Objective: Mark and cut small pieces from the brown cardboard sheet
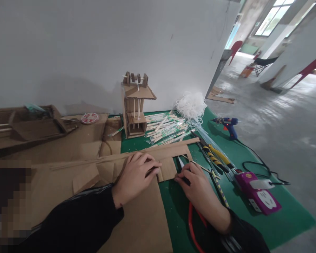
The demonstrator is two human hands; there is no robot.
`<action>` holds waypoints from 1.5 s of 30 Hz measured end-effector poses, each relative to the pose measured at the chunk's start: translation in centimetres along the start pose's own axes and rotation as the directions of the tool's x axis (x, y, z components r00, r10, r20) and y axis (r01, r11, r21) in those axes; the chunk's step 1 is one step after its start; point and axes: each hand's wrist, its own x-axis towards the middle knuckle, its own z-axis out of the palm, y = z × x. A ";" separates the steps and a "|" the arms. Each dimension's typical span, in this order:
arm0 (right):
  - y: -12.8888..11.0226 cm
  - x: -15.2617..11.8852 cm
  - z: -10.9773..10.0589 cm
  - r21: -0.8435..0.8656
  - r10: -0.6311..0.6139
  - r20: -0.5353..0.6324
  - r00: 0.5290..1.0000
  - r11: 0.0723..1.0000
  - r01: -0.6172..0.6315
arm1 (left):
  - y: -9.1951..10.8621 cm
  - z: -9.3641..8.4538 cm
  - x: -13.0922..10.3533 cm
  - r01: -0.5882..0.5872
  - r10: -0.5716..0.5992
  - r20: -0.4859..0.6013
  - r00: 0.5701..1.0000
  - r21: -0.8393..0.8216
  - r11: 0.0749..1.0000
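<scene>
A small rectangular cardboard piece [169, 170] lies between my hands, reaching past the larger cardboard sheet onto the green tabletop. My left hand [138, 175] rests on the cardboard with bent fingers, its thumb and index finger closed at the piece's left end. At the right end, my right hand [195, 182] pinches the piece's corner between thumb and fingertips. A pale pointed tip [180, 161] shows just beyond the right fingers; what it belongs to is hidden. Red tool handles [191, 221] lie under my right wrist. A long cardboard strip [171, 151] runs behind both hands.
Behind stands a cardboard model with sticks [133, 105], beside packaged chopsticks [165, 128] and white string [191, 107]. On the right are yellow-black pliers [217, 156], a blue glue gun [229, 126] and a purple power strip [258, 193]. A cardboard box [37, 126] sits left.
</scene>
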 end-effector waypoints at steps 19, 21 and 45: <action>0.3 0.0 0.1 0.001 -0.021 -0.012 1.000 1.000 0.021 | 0.2 -0.6 -0.2 0.016 -0.015 -0.014 1.000 0.033 0.999; 0.4 0.0 0.2 -0.007 -0.024 -0.014 1.000 1.000 0.024 | -0.1 -0.5 -0.1 0.024 -0.024 -0.007 1.000 0.022 0.999; 0.1 0.1 0.0 -0.004 0.008 0.015 1.000 1.000 -0.008 | -0.6 -0.2 0.3 0.011 -0.015 0.099 0.995 0.040 0.999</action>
